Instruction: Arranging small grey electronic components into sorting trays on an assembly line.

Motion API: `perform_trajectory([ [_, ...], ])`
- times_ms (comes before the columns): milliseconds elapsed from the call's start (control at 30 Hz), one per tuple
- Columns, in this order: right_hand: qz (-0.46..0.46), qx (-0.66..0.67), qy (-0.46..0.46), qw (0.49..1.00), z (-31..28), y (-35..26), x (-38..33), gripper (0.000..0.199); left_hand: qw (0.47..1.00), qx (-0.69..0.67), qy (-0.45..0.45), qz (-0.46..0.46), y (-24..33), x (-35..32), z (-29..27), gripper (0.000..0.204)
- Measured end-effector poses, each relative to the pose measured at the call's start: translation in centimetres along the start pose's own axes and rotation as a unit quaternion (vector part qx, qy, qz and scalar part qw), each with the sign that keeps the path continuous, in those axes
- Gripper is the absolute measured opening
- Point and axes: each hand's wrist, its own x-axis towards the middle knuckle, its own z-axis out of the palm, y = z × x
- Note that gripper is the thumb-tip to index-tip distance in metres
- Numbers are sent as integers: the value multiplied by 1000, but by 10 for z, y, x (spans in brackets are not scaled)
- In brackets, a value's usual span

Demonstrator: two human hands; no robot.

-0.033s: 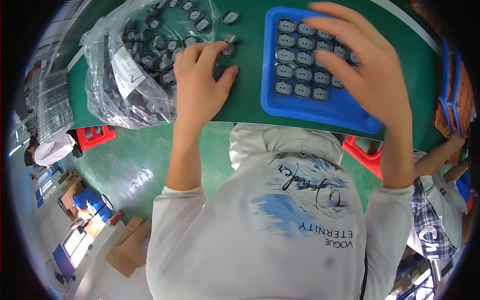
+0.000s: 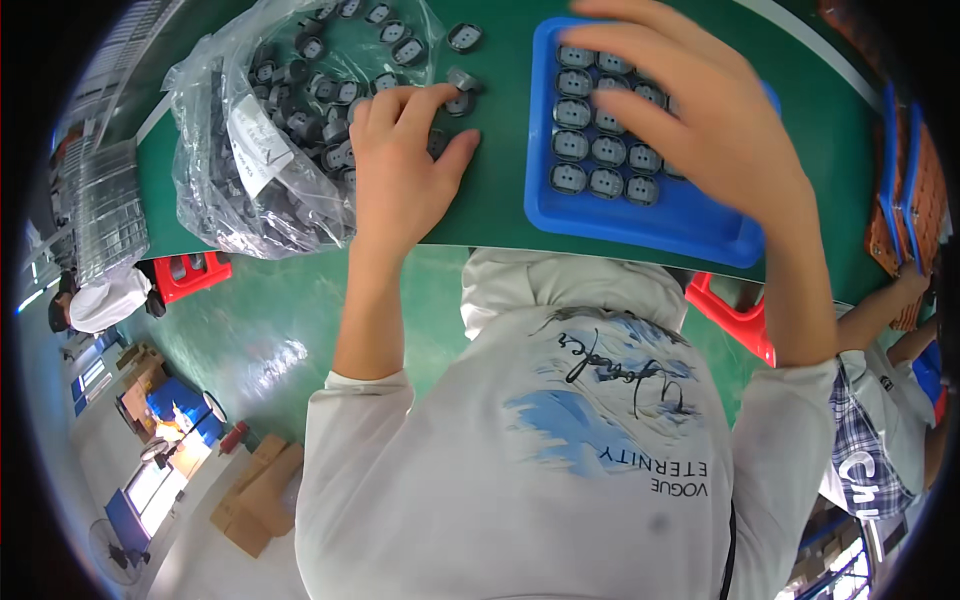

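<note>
My left hand rests palm down on the green table beside a clear plastic bag of small dark grey plastic parts. Its thumb stands apart from the index finger, whose tip touches a loose part. Another such part lies farther off, face up. My right hand, a little blurred, hovers over a blue tray with fingers and thumb spread; I see nothing between them. Parts with oval faces sit in rows inside the tray, some hidden under that hand.
A white label shows on the bag. Blue-edged brown trays stand at the right edge of the table, by a co-worker's arm. Red stools are below the table. Another person in a white cap is at far left.
My right hand has shifted slightly left and away from me over the tray, covering more of the upper rows. The left hand has stayed in place.
</note>
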Motion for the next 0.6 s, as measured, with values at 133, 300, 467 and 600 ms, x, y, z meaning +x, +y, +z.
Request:
perform_trajectory([
  [133,-63,62,-223,971,29,10,85,31,1000,-5,-7,-10,-13,1,-1,32],
  [300,-48,-54,-321,944,50,-11,121,29,998,-20,42,44,-20,3,2,27],
  [467,-48,170,-203,963,56,41,125,16,995,-18,66,76,-15,14,11,24],
  [600,78,510,-87,852,32,48,112,17,997,-14,61,51,-20,-5,4,21],
])
